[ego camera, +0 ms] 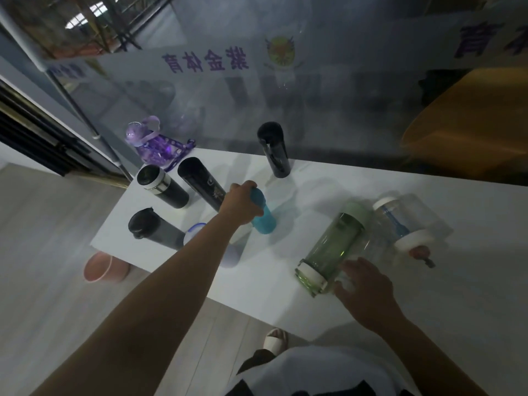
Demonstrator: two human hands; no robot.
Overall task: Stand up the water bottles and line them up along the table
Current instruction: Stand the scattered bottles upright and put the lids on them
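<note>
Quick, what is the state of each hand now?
Left hand: closed, gripping the top of the blue bottle.
Right hand: open, fingers spread beside the lying green bottle; no grip visible.

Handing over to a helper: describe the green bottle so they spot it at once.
On the white table, look right, toward the near edge. The green bottle lies on its side beside a clear bottle. Only it is tinted green, with a pale green cap.

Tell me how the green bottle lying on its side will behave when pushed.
Round and lying flat, the green bottle will probably roll sideways. It looks see-through and empty, so likely light. Its smooth wall may slip in the grip.
</note>
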